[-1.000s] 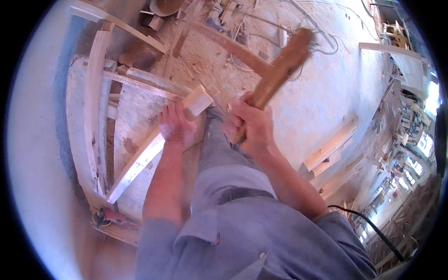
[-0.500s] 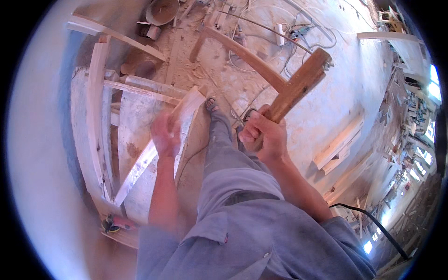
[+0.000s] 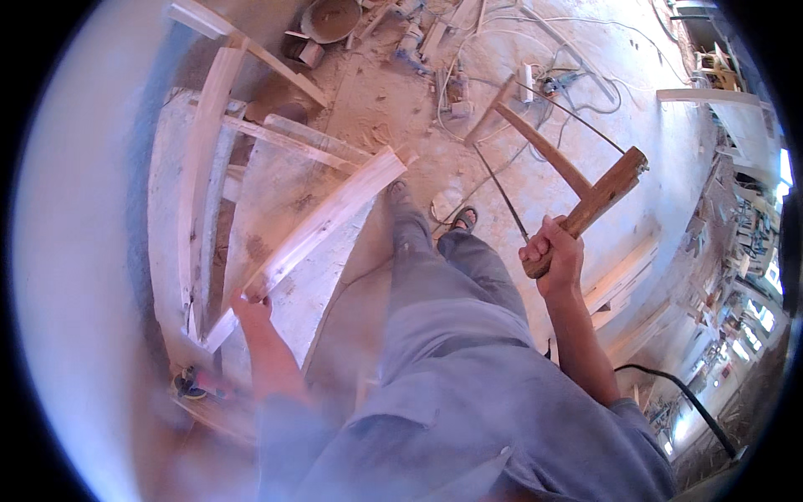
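My right hand (image 3: 555, 253) is wrapped around the end of a wooden side arm of a bow saw (image 3: 617, 186), held up off the floor to my right. Its thin blade and crossbar stretch away toward the far side. On my left, a pale wooden beam (image 3: 335, 213) slants across a wooden frame (image 3: 197, 180). My left hand (image 3: 253, 305) grips the beam near its lower left end, fingers curled over the edge. The fingertips are partly hidden by the wood.
White slabs (image 3: 276, 192) lie under the frame. A round pan (image 3: 331, 20) stands at the far left among sawdust. Cords and a power tool (image 3: 560, 82) lie on the floor ahead. Timber pieces (image 3: 623, 272) are stacked at right. A red tool (image 3: 196, 383) sits near the wall.
The bow saw has swung right and away from the beam with my right hand. My left hand has slid down the beam toward its lower left end and now grips it.
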A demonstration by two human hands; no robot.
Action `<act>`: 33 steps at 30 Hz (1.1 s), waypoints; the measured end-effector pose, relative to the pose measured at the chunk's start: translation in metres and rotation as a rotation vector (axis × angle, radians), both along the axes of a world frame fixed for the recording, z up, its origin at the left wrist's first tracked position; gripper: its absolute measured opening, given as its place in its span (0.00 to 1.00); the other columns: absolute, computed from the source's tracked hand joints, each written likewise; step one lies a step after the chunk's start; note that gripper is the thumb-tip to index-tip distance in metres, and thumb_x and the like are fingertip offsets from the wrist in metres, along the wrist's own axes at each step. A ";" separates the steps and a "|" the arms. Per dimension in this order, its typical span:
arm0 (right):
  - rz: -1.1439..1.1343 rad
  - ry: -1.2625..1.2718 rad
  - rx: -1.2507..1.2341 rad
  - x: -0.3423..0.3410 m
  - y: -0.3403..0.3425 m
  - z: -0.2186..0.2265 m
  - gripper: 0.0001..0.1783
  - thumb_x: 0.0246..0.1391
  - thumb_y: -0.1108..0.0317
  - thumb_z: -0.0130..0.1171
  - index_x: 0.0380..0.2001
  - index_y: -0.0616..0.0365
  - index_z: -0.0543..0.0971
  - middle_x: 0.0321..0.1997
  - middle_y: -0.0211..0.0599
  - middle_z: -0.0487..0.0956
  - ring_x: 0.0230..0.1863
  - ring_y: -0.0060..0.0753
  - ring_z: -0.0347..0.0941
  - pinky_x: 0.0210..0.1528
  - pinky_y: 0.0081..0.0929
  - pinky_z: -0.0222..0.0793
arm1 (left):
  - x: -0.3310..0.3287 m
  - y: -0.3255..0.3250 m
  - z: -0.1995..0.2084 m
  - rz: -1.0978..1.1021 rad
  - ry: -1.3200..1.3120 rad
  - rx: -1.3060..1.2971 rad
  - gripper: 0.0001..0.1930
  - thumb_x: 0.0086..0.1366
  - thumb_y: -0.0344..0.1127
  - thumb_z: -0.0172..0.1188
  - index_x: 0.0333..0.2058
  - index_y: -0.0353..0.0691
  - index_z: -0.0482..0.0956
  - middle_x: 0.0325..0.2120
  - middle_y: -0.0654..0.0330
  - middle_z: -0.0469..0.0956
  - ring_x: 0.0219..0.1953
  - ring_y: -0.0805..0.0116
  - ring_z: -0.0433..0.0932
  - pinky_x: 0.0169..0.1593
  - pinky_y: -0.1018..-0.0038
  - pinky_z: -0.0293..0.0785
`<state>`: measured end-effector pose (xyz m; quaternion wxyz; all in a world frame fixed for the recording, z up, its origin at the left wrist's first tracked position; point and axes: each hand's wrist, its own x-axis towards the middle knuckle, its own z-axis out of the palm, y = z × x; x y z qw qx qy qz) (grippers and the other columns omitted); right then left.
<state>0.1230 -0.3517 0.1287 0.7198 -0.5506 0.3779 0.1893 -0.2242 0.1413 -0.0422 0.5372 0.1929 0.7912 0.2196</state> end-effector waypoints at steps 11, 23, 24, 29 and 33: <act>0.037 0.121 0.092 0.006 -0.027 -0.001 0.14 0.61 0.64 0.58 0.24 0.46 0.65 0.16 0.25 0.62 0.17 0.26 0.61 0.29 0.35 0.65 | -0.062 -0.064 0.019 0.218 -0.533 0.486 0.31 0.54 0.44 0.63 0.57 0.45 0.71 0.53 0.50 0.73 0.53 0.46 0.75 0.54 0.46 0.74; 0.128 0.091 0.118 -0.011 -0.045 0.005 0.14 0.60 0.65 0.59 0.24 0.47 0.65 0.16 0.26 0.61 0.16 0.27 0.60 0.26 0.36 0.64 | 0.071 -0.011 0.313 -0.245 -0.208 0.828 0.40 0.65 0.68 0.52 0.64 0.43 0.67 0.58 0.50 0.71 0.60 0.51 0.70 0.62 0.54 0.67; 0.138 0.081 0.118 -0.013 -0.046 0.008 0.14 0.60 0.65 0.59 0.24 0.47 0.65 0.16 0.26 0.61 0.15 0.27 0.60 0.25 0.36 0.64 | 0.072 0.001 0.310 -0.322 -0.198 0.746 0.40 0.65 0.69 0.52 0.64 0.43 0.68 0.57 0.50 0.71 0.60 0.51 0.70 0.62 0.56 0.67; 0.138 0.044 0.038 -0.024 -0.041 0.017 0.16 0.60 0.67 0.59 0.22 0.48 0.64 0.15 0.22 0.59 0.13 0.24 0.56 0.16 0.27 0.57 | 0.102 -0.001 0.206 -1.202 0.560 0.814 0.42 0.57 0.66 0.66 0.55 0.31 0.75 0.47 0.45 0.80 0.48 0.57 0.79 0.51 0.62 0.74; 0.157 0.052 0.005 -0.031 -0.051 0.013 0.17 0.59 0.68 0.59 0.21 0.48 0.64 0.15 0.22 0.59 0.12 0.22 0.55 0.14 0.26 0.53 | 0.159 -0.091 0.151 -1.456 0.481 0.660 0.39 0.46 0.60 0.77 0.47 0.33 0.80 0.35 0.48 0.84 0.38 0.58 0.83 0.43 0.64 0.78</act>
